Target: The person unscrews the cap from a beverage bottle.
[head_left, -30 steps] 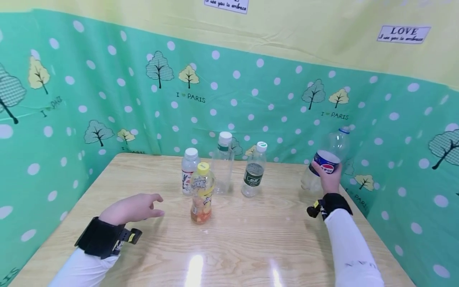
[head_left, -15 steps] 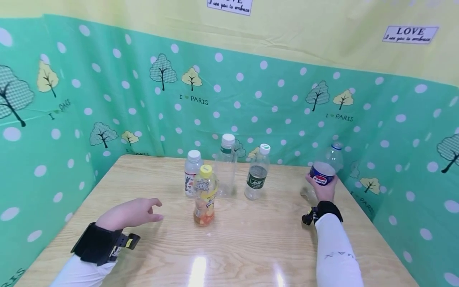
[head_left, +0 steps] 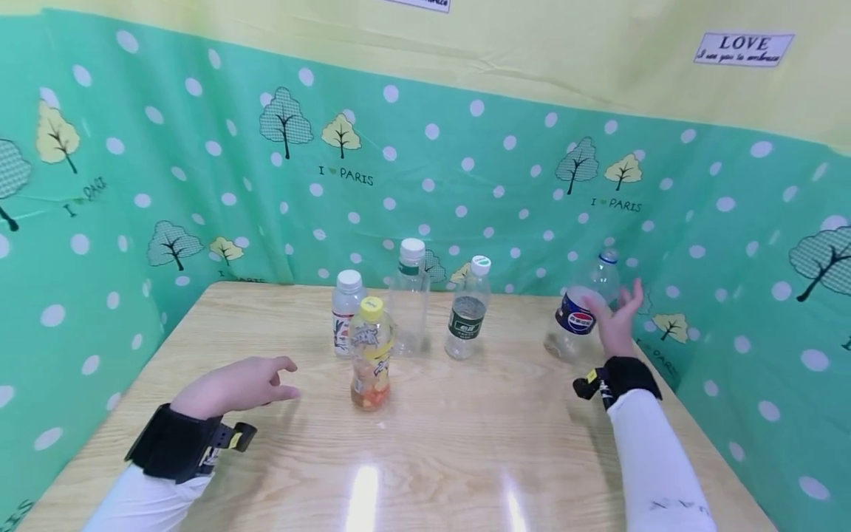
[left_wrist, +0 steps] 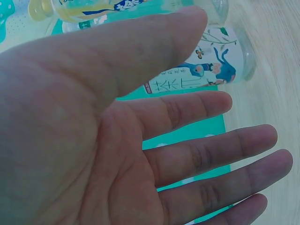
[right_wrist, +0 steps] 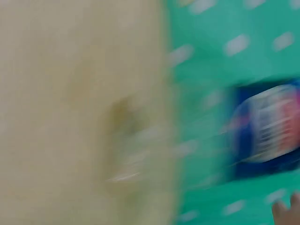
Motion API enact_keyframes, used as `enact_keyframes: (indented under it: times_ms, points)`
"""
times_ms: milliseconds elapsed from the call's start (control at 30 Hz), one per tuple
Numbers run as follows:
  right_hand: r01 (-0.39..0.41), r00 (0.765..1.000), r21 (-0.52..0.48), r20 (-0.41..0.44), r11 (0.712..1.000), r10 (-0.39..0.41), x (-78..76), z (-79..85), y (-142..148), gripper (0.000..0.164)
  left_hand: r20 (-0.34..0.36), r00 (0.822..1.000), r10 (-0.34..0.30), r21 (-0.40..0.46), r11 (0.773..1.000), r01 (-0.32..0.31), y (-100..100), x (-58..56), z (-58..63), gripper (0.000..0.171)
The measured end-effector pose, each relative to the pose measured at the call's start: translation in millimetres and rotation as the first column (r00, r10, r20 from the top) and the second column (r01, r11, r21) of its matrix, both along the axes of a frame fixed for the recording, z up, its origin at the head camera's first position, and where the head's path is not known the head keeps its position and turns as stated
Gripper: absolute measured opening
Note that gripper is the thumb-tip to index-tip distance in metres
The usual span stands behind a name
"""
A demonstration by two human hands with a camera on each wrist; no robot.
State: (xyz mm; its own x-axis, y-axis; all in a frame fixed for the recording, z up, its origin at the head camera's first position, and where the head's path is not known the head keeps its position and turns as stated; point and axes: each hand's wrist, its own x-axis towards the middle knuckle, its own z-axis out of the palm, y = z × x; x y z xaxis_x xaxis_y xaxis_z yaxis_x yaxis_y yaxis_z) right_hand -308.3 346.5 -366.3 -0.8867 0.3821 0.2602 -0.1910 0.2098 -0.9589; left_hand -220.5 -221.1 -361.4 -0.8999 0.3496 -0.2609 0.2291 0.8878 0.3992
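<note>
A large clear Pepsi bottle [head_left: 577,314] with a blue label and blue cap stands at the right rear of the table. My right hand [head_left: 618,325] is just right of it, thumb and fingers spread and not wrapped around it. In the right wrist view the Pepsi label [right_wrist: 272,126] is blurred and only fingertips [right_wrist: 286,214] show. My left hand [head_left: 233,388] hovers over the left side of the table, holding nothing. Nearest it are a yellow-capped drink bottle [head_left: 371,362] and a white-capped bottle with a printed label [head_left: 342,332]. The left wrist view shows extended fingers [left_wrist: 211,150].
A tall clear bottle [head_left: 408,318] and a green-labelled water bottle [head_left: 467,318] stand at the middle rear. The wooden table [head_left: 452,458] meets a green dotted cloth [head_left: 479,185] at the back and sides.
My right hand held the Pepsi bottle by its label, brought it down and slightly left, then let go and spread its fingers. The left hand and the other bottles have stayed put.
</note>
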Motion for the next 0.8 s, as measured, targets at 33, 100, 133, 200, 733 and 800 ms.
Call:
enact_keyframes:
  times_ms: [33,100,133,200,733,800]
  points:
    - [0.01,0.998,0.012,-0.065,1.0,-0.009,5.5,13.1,-3,0.1,0.002,1.0,-0.001,0.001,1.0,0.001,1,-0.7,0.4,0.055]
    - [0.041,0.984,0.047,-0.174,0.998,-0.032,17.2,35.6,-10,0.091,0.01,1.0,0.003,0.001,1.0,-0.003,3,-2.3,0.4,0.055]
    - [0.064,0.972,0.083,-0.233,0.995,-0.043,23.3,44.5,-14,0.085,0.014,1.0,0.007,0.0,1.0,-0.007,4,-3.1,-0.1,0.056]
    - [0.11,0.947,0.164,-0.317,0.98,-0.053,37.4,57.8,-25,0.066,0.023,1.0,0.006,0.001,1.0,-0.006,7,-4.3,-1.2,0.056]
    - [-0.627,0.779,0.665,0.523,0.406,0.346,85.2,-43.0,-94,0.037,0.036,0.999,0.004,0.018,1.0,-0.004,-2,3.1,-14.7,0.053]
    - [-0.652,0.758,0.657,0.557,0.378,0.34,84.9,-44.7,-98,0.053,0.035,0.999,0.003,0.017,1.0,-0.004,-3,4.0,-14.4,0.054]
